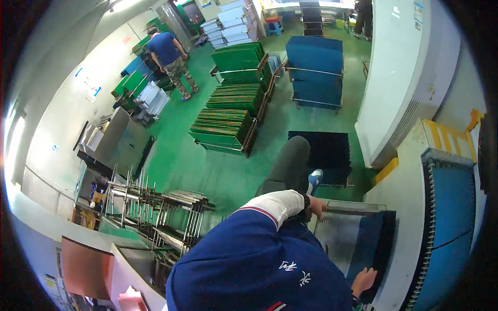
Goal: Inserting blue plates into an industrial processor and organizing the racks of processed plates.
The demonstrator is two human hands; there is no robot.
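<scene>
My left hand (317,206), below a white cuff and dark wristband, is at the corner of a metal wire rack (353,203), its fingers closed on the frame. Inside the rack stand thin dark blue panels (371,243), packed toward its right side, with a greyish see-through area to their left. My right hand (364,280) is at the near end of these panels, fingers curled over their edge. My own navy sleeve hides part of the rack's near left side.
Past my knee, another rack of dark panels (327,155) rests on the green floor. Farther off are racks of green panels (228,124) and blue panels (315,67). Empty metal racks (161,212) lie at left. A white machine (410,207) borders my right. Another person (166,52) stands far left.
</scene>
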